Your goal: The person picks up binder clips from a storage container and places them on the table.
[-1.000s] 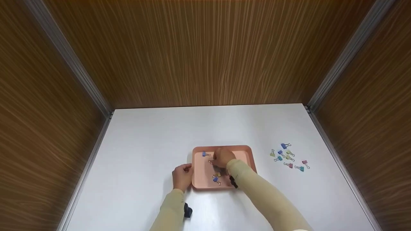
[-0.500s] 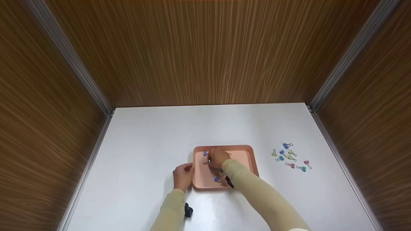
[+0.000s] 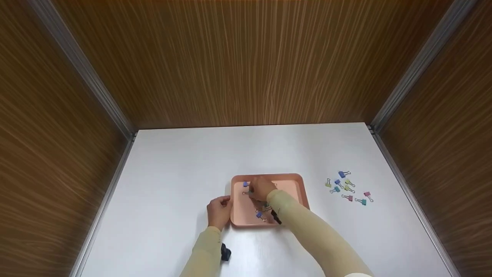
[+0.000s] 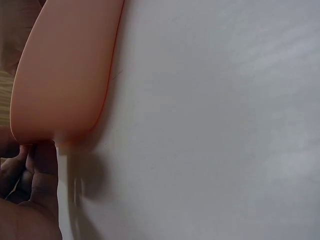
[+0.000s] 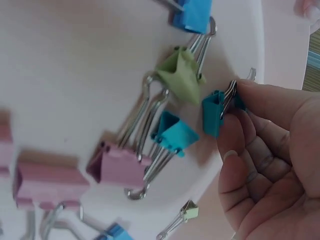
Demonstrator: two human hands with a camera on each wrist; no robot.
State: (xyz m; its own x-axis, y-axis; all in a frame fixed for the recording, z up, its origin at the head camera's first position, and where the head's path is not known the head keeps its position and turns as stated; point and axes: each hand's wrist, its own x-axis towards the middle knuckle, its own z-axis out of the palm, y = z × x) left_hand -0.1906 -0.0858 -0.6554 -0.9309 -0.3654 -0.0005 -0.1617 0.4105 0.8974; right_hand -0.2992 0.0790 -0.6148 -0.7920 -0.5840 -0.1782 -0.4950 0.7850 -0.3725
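My right hand [image 3: 262, 188] is over the upper left part of the pink tray [image 3: 243, 209]. Its thumb and fingers pinch a teal binder clip [image 5: 213, 115] by the wire handles, close to the tray floor in the right wrist view. Close by lie a green binder clip [image 5: 181, 80], a second teal one [image 5: 175, 133], a blue one [image 5: 195, 14] and pink ones [image 5: 117, 167]. The head view has a blue clip [image 3: 245, 184] at the tray's upper left and another blue clip [image 3: 259, 215] lower down. My left hand [image 3: 219, 212] grips the tray's left rim between thumb and fingers.
On the white table [image 3: 173, 173], to the right of the tray, several loose binder clips are scattered, among them a blue one [image 3: 342, 174], a pink one [image 3: 367, 194] and a teal one [image 3: 363, 202]. Wood-grain panels [image 3: 246, 61] enclose the back and sides.
My right hand has moved left within the tray over the last second and then stayed nearly in place. Teal now shows at its fingertips. The left hand keeps its hold on the tray.
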